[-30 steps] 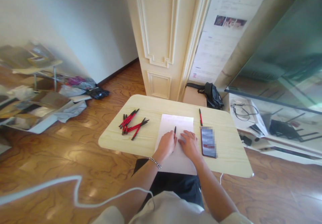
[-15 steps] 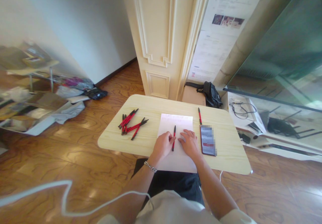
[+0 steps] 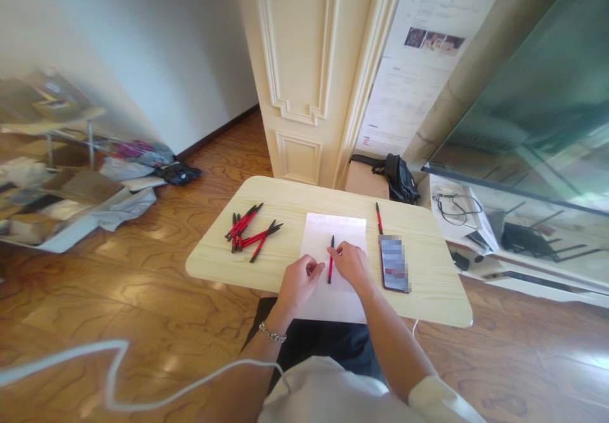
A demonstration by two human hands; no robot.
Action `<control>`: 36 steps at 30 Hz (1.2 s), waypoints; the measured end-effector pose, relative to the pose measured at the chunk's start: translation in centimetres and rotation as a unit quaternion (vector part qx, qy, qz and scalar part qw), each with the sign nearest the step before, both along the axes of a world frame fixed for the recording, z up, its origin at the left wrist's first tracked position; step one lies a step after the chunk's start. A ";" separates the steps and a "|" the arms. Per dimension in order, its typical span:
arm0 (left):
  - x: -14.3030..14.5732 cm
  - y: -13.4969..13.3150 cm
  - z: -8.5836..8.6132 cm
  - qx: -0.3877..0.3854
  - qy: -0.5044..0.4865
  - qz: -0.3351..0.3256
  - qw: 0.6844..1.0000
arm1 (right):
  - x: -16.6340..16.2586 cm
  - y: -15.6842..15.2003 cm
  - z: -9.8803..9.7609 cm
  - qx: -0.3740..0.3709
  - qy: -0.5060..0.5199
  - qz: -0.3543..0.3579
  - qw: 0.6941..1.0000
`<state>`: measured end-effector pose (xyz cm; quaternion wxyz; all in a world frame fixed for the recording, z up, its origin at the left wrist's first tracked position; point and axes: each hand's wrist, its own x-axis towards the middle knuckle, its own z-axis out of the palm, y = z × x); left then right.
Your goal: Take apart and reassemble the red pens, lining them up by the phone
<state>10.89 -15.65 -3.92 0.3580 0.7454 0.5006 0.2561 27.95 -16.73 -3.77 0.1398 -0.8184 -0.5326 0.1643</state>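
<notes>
A red pen with black ends [image 3: 330,272] lies lengthwise on a white sheet of paper [image 3: 321,305] in front of me. My right hand [image 3: 351,263] reaches in from the right, its thumb and fingers closed on the pen's upper half. Just left of the pen is my left hand [image 3: 299,281], fingers loosely curled, with a gap between thumb and forefinger and nothing visible in it. A bracelet [image 3: 273,333] circles the left wrist.
The light wooden table [image 3: 214,261] carries a loose pile of several red-and-black pens [image 3: 247,229] at left. Another pen [image 3: 379,218] and a phone [image 3: 394,264] lie at right. A white cable [image 3: 190,388] runs across the lower left. A black bag [image 3: 402,179] sits behind the table.
My left hand has let go of the pen and drawn back to the left. My right hand has moved from the paper onto the pen, which stays in place.
</notes>
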 end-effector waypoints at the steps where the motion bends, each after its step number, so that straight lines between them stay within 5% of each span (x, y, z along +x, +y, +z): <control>1: 0.0 0.0 0.1 -0.003 -0.002 0.000 1.000 | -0.2 0.4 0.1 -0.017 -0.008 -0.008 1.000; 6: 0.2 0.0 0.5 -0.020 -0.024 0.002 1.000 | -0.4 1.6 0.3 -0.057 -0.006 -0.011 0.998; 11: 1.0 0.3 0.8 -0.030 -0.065 0.006 0.997 | 0.3 0.9 0.7 0.029 0.121 0.005 0.992; 16: 2.5 0.1 0.9 -0.121 -0.160 -0.025 0.979 | -0.1 -0.6 0.9 0.131 0.353 0.048 0.925; 22: 4.0 -0.7 0.3 -0.261 -0.320 -0.019 0.910 | -0.5 -1.2 0.8 0.164 0.462 0.016 0.871; 27: 4.3 -1.4 -0.1 -0.258 -0.329 0.028 0.908 | -1.3 -0.4 1.3 0.224 0.498 -0.062 0.835; 33: 4.3 -2.0 0.6 -0.180 -0.272 0.013 0.945 | -2.5 -0.2 1.4 0.233 0.468 -0.126 0.843; 36: 4.6 -2.2 0.6 -0.215 -0.293 0.017 0.932 | -2.6 -0.2 1.1 0.248 0.454 -0.123 0.847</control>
